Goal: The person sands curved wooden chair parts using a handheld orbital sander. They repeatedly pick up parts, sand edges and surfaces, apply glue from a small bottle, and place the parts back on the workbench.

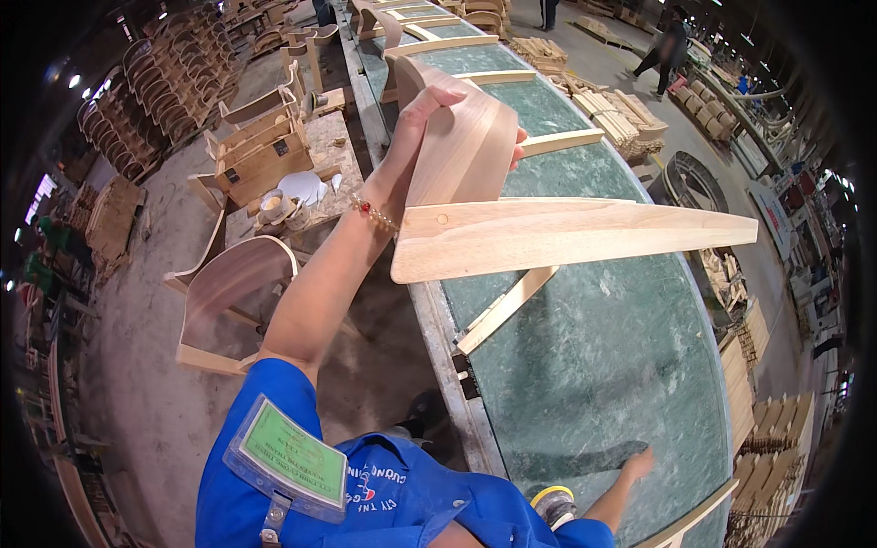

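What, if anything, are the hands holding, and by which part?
The left hand grips a wooden panel across its upper part, thumb and fingertips at opposite edges. Whether the right hand holds anything cannot be told.

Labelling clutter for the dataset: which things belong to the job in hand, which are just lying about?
Likely the job:
curved wooden piece with tapered board, in left hand
green worktop, right hand near it

Likely just lying about:
wooden box
stacked curved pieces
piled slats

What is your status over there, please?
Left hand gripping curved wooden chair back. Right hand by green work surface, grip unclear. Pale wooden strip nearby, not visibly blocking.
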Demonstrator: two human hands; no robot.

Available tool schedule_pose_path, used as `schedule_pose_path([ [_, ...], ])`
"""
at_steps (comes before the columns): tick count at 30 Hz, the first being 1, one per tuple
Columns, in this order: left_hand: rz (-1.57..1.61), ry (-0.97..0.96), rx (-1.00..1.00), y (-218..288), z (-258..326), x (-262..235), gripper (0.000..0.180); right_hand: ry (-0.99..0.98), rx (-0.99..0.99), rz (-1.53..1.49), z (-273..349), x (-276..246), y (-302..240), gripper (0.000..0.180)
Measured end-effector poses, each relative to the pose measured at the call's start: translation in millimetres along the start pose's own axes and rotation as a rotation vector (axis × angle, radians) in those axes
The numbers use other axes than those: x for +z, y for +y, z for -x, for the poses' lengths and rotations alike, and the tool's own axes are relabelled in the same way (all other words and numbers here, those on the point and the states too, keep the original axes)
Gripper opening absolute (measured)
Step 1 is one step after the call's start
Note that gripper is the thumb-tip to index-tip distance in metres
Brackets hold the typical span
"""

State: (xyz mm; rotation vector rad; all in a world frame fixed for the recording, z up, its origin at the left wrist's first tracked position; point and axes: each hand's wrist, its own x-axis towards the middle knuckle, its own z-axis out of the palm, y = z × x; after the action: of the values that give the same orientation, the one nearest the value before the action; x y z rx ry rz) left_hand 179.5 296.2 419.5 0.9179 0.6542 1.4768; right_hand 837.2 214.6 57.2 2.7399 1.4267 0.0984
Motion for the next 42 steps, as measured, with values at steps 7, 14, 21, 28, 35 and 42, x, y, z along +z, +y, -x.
schedule_pose_path([
  [7, 0.007, -0.028, -0.019, 1.2, 3.4, 10.7, 0.065, 0.250, -0.353, -0.108, 50.9, 1.0, -24.6, 0.046],
  [14, -0.052, -0.061, -0.066, -0.3, 15.0, 8.1, 0.066, 0.092, -0.476, -0.358, 65.7, -7.9, -101.4, 0.047],
  [21, 0.008, -0.029, -0.035, -2.2, 8.7, 13.6, 0.066, -0.724, 0.399, -1.905, 35.3, -14.8, -174.4, 0.039],
  [28, 0.017, -0.084, -0.099, 7.4, 6.6, 9.2, 0.066, -1.188, 0.259, -2.472, 47.0, -73.7, -218.8, 0.028],
  [35, 0.045, -0.092, -0.043, 17.6, -4.4, -12.5, 0.064, -0.768, -0.401, -2.444, 67.7, -258.0, -293.6, 0.043],
  [42, 0.262, -0.242, -0.034, 23.7, -37.7, -28.9, 0.048, 0.146, -0.964, -1.886, 118.5, -392.8, -424.2, 0.049],
])
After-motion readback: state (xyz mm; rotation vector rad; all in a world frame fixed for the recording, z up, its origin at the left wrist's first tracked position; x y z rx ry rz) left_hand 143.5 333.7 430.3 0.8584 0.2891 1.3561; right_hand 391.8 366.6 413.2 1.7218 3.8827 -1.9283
